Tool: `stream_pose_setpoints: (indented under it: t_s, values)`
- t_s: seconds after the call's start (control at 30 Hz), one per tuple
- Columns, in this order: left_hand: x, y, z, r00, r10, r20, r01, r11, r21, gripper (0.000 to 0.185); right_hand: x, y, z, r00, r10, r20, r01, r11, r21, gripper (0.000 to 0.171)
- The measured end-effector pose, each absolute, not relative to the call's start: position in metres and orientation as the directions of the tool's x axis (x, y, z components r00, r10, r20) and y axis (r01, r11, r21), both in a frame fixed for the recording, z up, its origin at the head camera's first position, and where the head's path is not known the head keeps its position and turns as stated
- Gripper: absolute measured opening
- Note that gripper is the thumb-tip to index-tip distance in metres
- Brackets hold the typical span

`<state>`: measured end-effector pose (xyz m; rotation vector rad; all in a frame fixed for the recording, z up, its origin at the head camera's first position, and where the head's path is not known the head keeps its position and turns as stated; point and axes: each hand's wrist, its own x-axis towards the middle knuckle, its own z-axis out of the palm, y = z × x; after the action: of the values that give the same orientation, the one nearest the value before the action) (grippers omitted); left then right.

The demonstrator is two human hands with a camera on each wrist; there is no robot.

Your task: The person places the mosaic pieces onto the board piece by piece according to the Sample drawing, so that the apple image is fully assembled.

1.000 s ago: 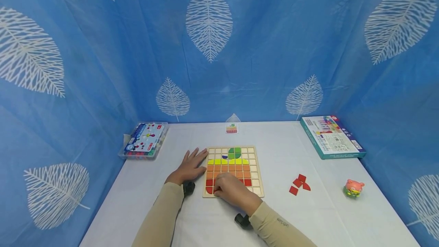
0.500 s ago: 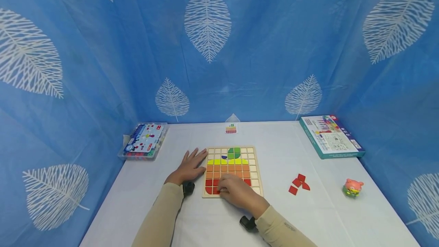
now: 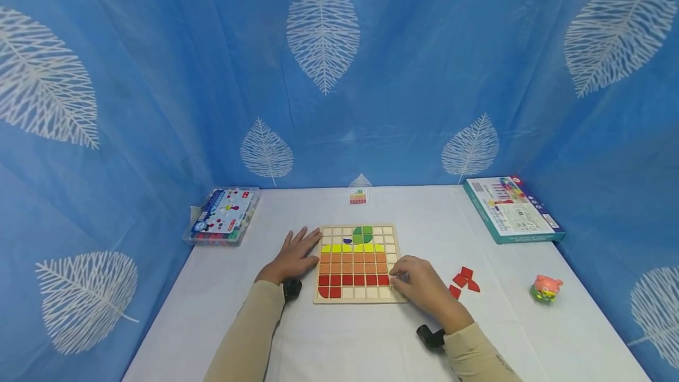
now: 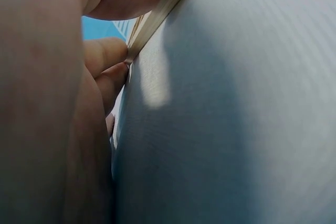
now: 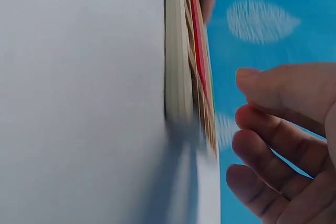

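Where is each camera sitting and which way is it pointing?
Head: looks forward and down at the puzzle board on the white table; both sleeved arms show.
Left wrist: low at the table, along the board's edge; left hand fills the side.
Right wrist: low, edge-on to the board; right hand curled, empty.
Shared: all show the board.

Right hand (image 3: 419,287) rightward (off board (image 3: 395,296))

Bare table (image 3: 371,341) lies between board (image 3: 358,296) and red pieces (image 3: 462,282) beside it.
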<state>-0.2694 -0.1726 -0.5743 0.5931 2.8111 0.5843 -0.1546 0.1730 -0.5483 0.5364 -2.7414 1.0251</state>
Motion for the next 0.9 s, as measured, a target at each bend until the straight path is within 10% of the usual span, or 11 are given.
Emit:
stream_pose_setpoints:
  t_s: [0.9]
  values:
    - [-0.27, -0.171, -0.576, -0.903, 0.411, -0.125, 0.329, 0.849, 0.413, 0.075, -0.148, 0.303, -0.551, -0.997, 0.074, -0.013, 0.069, 0.835, -0.546, 0.021]
